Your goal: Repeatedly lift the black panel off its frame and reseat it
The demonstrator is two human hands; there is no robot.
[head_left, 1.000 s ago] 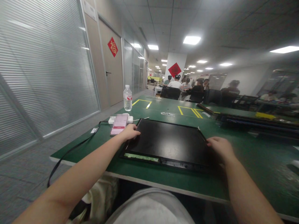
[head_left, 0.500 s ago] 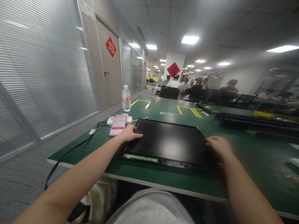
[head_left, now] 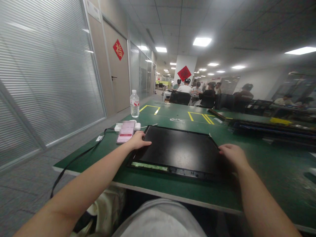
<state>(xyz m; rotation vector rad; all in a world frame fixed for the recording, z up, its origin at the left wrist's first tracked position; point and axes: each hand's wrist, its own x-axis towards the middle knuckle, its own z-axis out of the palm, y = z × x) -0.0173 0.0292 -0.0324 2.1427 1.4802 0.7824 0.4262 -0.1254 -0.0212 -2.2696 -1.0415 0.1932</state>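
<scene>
A black flat display panel [head_left: 179, 148] lies on the green table, its dark screen facing up. Along its near edge runs a green circuit strip [head_left: 149, 166]. My left hand [head_left: 138, 141] grips the panel's left edge, with the thumb over the face and the other fingers at the side. At the right edge, my right hand [head_left: 232, 154] pinches the frame between thumb and fingers; its lower fingers are partly hidden. A phone [head_left: 125, 134] lies just beyond my left wrist.
A water bottle [head_left: 134, 104] stands behind the phone. A black cable [head_left: 74, 161] hangs over the left table edge. Long dark panels [head_left: 261, 126] lie at the right, with yellow tape [head_left: 156, 111] on the table [head_left: 172, 187]. Several people sit at far tables.
The view has shifted very slightly. Both hands keep their places on the panel's edges, and the panel shows no clear movement on the table.
</scene>
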